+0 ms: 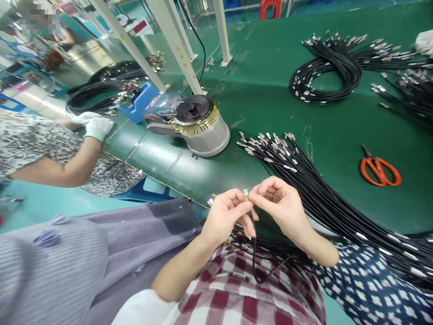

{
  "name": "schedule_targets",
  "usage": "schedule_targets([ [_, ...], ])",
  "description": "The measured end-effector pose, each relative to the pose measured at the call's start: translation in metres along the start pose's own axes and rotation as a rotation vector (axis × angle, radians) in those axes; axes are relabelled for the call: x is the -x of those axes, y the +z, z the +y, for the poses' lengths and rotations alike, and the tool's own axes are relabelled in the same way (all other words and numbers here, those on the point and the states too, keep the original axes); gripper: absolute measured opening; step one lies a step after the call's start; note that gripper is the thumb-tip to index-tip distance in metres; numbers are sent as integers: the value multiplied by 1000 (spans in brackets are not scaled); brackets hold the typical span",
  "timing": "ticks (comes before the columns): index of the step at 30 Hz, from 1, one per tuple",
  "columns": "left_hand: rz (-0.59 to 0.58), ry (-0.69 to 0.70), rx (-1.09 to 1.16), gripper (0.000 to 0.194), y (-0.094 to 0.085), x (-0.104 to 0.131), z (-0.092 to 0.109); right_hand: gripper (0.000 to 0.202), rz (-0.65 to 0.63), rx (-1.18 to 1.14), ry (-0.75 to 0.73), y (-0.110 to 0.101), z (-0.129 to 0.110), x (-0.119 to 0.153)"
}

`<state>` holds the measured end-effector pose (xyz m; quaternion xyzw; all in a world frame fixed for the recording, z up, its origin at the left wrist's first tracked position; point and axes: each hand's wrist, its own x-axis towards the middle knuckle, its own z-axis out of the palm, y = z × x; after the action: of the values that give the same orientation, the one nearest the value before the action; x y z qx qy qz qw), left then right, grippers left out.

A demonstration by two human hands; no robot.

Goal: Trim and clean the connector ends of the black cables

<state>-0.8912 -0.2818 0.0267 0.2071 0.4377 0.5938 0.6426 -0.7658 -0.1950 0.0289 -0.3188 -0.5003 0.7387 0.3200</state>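
I am sitting with a black cord [254, 257] in front of me, and I am holding it up near its shiny tip [246, 192]. My left hand [225, 214] is pinching the cord between thumb and pointing finger, just under the tip, and its other fingers are bending loosely. My right hand [284, 203] is pinching a tiny yellow bit [249, 198] beside that tip with thumb and finger, and its other fingers are curling in.

From my hands, the cord is hanging down toward six o'clock and making a loop over my red and white checked apron [219, 302]. A big bunch of black cords [324, 194] is lying on the green table [270, 90], with its shiny ends showing at one o'clock and its long part running to nearly four. Orange scissors [379, 171] are lying between two and three o'clock. A round tape machine [206, 131] is standing at eleven o'clock, and a blue holder [138, 104] is sitting just past it. A coil of cords [326, 79] is resting far off at one o'clock. At ten o'clock, another person's gloved hand [99, 129] is resting by the table's edge, near more black cords [89, 97].
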Motion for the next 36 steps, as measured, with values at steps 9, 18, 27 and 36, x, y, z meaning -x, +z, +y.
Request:
schedule_targets([
  [9,15,15,-82,25,0,4,0,23,79,166,-37,3,1,5],
  [18,9,30,-114,27,-2,2,3,25,46,100,-6,1,3,3],
  [27,80,-9,-74,31,-1,2,8,29,29,38,54,-5,-4,-1],
  [36,162,-12,19,31,5,2,0,35,75,-13,58,0,-4,2],
])
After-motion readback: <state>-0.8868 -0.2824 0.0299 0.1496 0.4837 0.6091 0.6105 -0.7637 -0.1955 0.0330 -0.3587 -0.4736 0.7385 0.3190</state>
